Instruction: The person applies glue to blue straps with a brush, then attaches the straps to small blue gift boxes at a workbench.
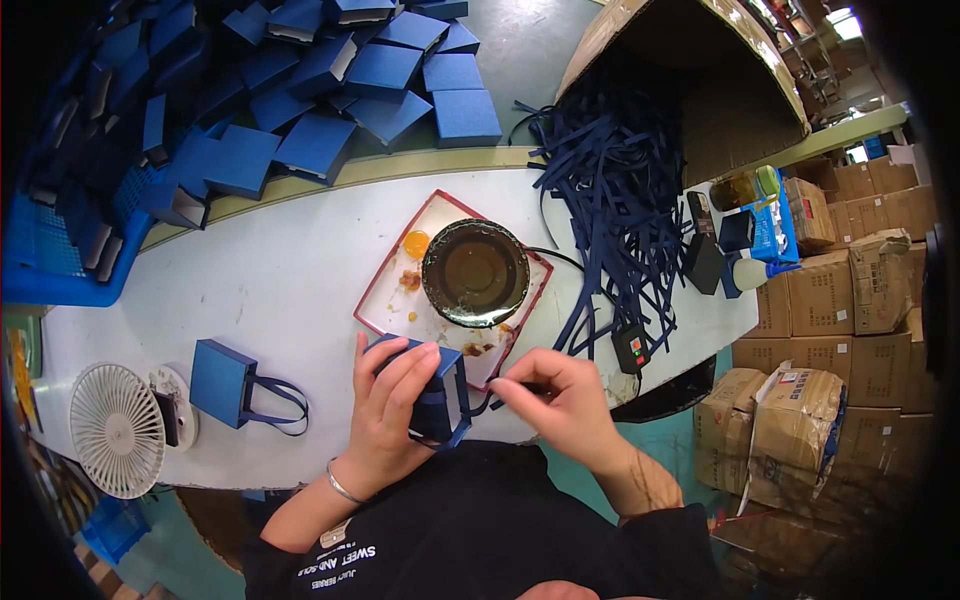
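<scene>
My left hand (392, 415) is wrapped round a small blue box (440, 405) near the table's front edge, its fingers over the top side. To the right of that box, my right hand (560, 405) pinches the dark blue ribbon (493, 402) that runs to the box. Just beyond my hands, a round pot of brownish liquid (475, 273) stands on a red-rimmed white tray (385, 290) with orange-brown drips. A blue box with a ribbon handle (222, 383) lies on the table at the left.
Many blue boxes (240, 160) are piled at the back left, some in a blue crate (50, 262). Dark ribbons (615, 190) spill from a carton (745, 100) at the back right. A white fan (117, 430) stands at the left. Cartons (820, 290) are stacked on the right.
</scene>
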Action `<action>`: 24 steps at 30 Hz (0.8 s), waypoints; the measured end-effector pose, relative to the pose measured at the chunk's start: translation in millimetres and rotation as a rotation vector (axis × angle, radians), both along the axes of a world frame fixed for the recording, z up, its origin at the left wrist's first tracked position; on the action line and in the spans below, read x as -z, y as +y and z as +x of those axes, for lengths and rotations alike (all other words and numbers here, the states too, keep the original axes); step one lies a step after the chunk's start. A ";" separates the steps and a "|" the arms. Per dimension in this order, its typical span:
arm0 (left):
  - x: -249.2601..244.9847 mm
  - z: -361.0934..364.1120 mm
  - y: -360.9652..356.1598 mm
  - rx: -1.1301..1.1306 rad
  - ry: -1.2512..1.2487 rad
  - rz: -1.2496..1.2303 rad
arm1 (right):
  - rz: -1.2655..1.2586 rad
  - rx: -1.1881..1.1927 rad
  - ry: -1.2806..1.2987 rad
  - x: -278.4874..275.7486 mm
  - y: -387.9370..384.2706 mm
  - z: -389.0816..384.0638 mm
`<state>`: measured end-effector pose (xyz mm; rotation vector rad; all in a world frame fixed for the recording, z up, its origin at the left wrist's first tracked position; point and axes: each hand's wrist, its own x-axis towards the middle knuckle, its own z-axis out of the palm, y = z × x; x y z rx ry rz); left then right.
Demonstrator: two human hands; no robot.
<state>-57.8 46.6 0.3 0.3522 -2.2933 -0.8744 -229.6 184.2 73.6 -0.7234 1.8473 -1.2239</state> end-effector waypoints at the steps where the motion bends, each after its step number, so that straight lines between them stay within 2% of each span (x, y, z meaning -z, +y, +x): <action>1: -0.5 0.0 1.0 0.001 0.006 -0.016 | -0.006 -0.029 0.061 -4.3 -3.5 4.3; 4: -6.1 2.5 3.9 0.015 0.005 -0.049 | -0.040 -0.106 0.246 -10.2 -12.9 11.7; 20: -10.8 9.5 7.0 0.024 0.012 -0.078 | 0.080 -0.185 0.234 -15.2 -20.3 12.5; 23: -11.5 10.2 7.1 0.032 0.020 -0.060 | -0.027 -0.076 0.235 -7.3 -23.6 19.7; 24: -11.4 10.4 7.1 0.042 0.022 -0.061 | -0.037 -0.120 0.280 -4.3 -22.2 18.3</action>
